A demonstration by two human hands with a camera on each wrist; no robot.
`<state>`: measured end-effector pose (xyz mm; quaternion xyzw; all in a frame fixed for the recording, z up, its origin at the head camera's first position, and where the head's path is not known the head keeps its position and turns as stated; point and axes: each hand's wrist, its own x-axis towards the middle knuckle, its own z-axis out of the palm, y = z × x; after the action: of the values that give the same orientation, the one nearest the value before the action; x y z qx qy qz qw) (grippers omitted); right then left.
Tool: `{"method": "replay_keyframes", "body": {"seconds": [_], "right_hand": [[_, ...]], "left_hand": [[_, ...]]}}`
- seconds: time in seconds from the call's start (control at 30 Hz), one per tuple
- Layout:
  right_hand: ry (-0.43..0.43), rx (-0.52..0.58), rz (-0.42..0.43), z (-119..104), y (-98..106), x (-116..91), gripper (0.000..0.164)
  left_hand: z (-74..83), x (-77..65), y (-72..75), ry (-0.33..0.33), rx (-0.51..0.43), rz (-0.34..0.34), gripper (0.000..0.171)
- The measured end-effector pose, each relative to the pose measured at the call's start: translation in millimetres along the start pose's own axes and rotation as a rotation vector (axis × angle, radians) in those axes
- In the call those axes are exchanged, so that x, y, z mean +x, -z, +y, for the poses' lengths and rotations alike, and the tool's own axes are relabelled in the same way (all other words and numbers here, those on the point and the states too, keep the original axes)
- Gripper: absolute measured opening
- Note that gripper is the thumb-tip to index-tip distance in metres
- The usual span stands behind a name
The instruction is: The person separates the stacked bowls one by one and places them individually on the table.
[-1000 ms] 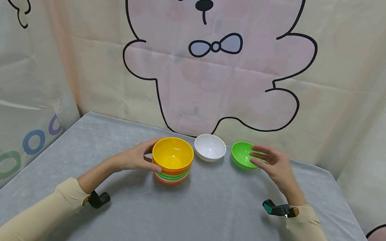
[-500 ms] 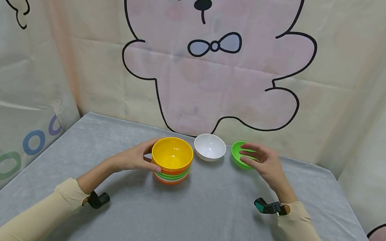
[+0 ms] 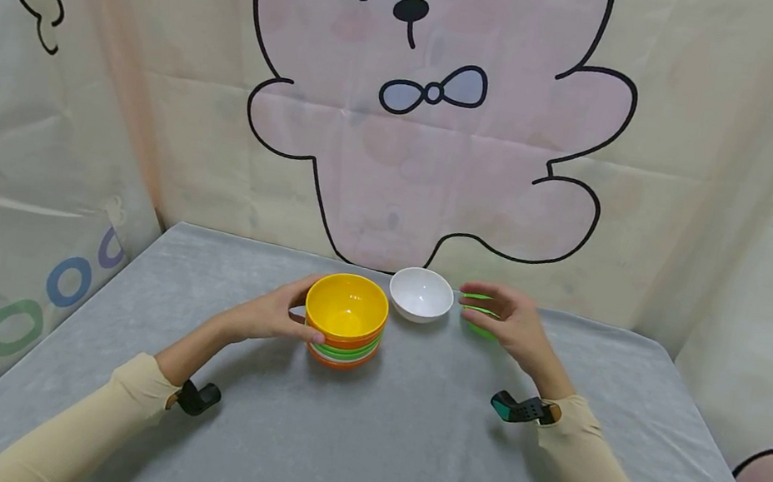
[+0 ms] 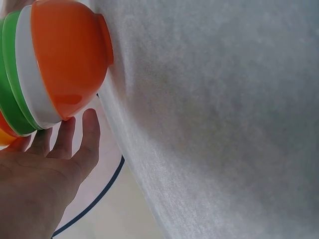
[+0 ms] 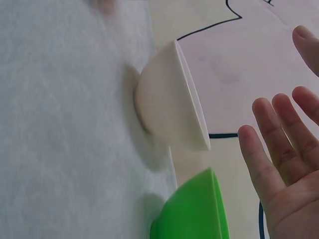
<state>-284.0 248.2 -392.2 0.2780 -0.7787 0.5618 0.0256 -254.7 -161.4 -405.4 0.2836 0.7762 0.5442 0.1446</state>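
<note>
My left hand grips the side of a stack of nested bowls, its thumb at the near side and its fingers round the back. A yellow bowl tops the stack; orange, green and white rims show below it. In the left wrist view an orange bowl forms the base, and the fingertips reach along the stack's side. My right hand is above the green bowl and hides most of it in the head view. Its spread fingers hold nothing and point toward the white bowl.
A grey cloth covers the table. The white and green bowls stand singly near the table's back edge, the white one between the stack and the green one. Behind rises a printed curtain with a bear, and side curtains flank the table.
My right hand has moved left across the green bowl, toward the white bowl, and now covers most of the green one. The left hand and the stack have stayed in place.
</note>
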Motion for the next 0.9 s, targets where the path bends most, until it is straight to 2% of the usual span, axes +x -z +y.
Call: {"method": "replay_keyframes", "body": {"seconds": [0.4,0.67,0.9], "right_hand": [[0.037,0.082,-0.046,-4.0,-17.7,8.4,0.042],[0.033,0.068,-0.067,-9.9,-28.1,11.8,0.039],[0.034,0.099,-0.099,-11.4,-37.2,13.4,0.04]], "left_hand": [[-0.5,-0.8,0.3,0.005,-0.007,-0.003,0.085],[-0.1,-0.5,1.0,0.001,-0.008,-0.007,0.085],[-0.1,0.4,0.9,-0.009,-0.011,-0.009,0.085]]}}
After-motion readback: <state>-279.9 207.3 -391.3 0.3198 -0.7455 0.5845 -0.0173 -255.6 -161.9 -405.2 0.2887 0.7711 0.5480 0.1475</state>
